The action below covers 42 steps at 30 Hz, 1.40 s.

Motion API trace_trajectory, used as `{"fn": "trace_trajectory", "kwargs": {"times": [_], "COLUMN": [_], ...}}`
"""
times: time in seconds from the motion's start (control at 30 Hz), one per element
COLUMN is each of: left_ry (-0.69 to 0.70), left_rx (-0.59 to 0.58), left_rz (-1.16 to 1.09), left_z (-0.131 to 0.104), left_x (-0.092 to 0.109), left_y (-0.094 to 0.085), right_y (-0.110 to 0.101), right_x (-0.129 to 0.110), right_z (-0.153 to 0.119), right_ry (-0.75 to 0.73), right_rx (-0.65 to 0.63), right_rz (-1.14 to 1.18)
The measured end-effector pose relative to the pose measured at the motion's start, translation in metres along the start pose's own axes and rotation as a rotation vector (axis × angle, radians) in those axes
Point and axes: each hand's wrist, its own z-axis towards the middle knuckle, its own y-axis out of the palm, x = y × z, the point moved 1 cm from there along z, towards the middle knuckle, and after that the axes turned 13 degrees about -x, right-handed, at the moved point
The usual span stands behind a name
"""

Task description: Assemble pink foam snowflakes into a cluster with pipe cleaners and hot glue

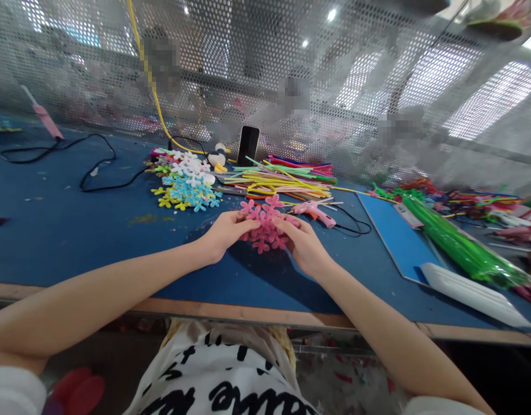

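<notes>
Between my two hands, just above the blue tabletop, is a pink snowflake made of fuzzy pipe cleaners (265, 226). My left hand (228, 231) pinches its left side with thumb and fingers. From the right, my right hand (306, 245) grips the opposite side in the same way. Beyond my right hand lies a pink glue gun (313, 213). A heap of white, blue and yellow pipe-cleaner snowflakes (186, 180) sits beyond my left hand. Loose pipe cleaners (278, 180) in many colours are piled behind the pink snowflake.
A phone (248, 145) leans near the perforated metal screen (265, 69). Another pink tool with a black cord (48, 121) lies far left. At right are a blue board (389, 230), a green plastic-wrapped bundle (455, 242) and a white packet (475, 294). A yellow cable (155, 95) hangs down the screen.
</notes>
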Motion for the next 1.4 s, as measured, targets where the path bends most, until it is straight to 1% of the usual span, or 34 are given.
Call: {"fn": "trace_trajectory", "kwargs": {"times": [0.07,0.17,0.27,0.47,0.6,0.7,0.77,0.83,0.93,1.03,1.17,1.27,1.4], "left_ry": [-0.015,-0.021,-0.022,-0.052,-0.095,-0.11,-0.096,-0.079,-0.073,-0.056,-0.001,0.002,0.001], "left_rx": [-0.011,-0.009,0.019,0.035,-0.008,-0.031,-0.02,-0.009,-0.034,-0.063,-0.041,-0.03,-0.028], "left_rz": [-0.095,-0.126,-0.113,-0.088,-0.066,0.011,0.059,0.057,0.03,0.086,0.09,0.053,0.094], "left_z": [0.0,0.001,0.001,-0.001,-0.002,-0.002,-0.002,-0.001,-0.002,-0.003,-0.003,-0.003,-0.003], "left_x": [0.001,0.001,0.0,0.001,0.002,0.001,0.0,-0.001,-0.001,0.0,0.001,0.001,0.001], "left_y": [0.001,0.001,0.0,0.0,0.001,0.001,0.001,0.0,0.0,0.001,0.002,0.003,0.002], "right_y": [0.0,-0.002,-0.004,-0.007,-0.008,-0.006,-0.003,-0.002,-0.001,-0.001,-0.003,-0.006,-0.009], "right_x": [0.001,0.002,0.003,0.005,0.005,0.004,0.003,0.002,0.002,0.003,0.005,0.007,0.013], "right_z": [0.001,0.002,0.002,0.003,0.003,0.002,0.003,0.003,0.003,0.002,0.001,0.001,0.002], "right_ry": [-0.004,-0.014,-0.021,-0.02,-0.041,-0.038,-0.039,-0.049,-0.056,-0.065,-0.045,-0.029,-0.04], "right_rx": [-0.003,0.044,0.057,0.079,0.09,0.084,0.086,0.102,0.096,0.054,0.053,0.045,0.029], "right_rz": [-0.051,-0.139,-0.156,-0.163,-0.189,-0.163,-0.125,-0.098,-0.097,-0.133,-0.24,-0.289,-0.303]}}
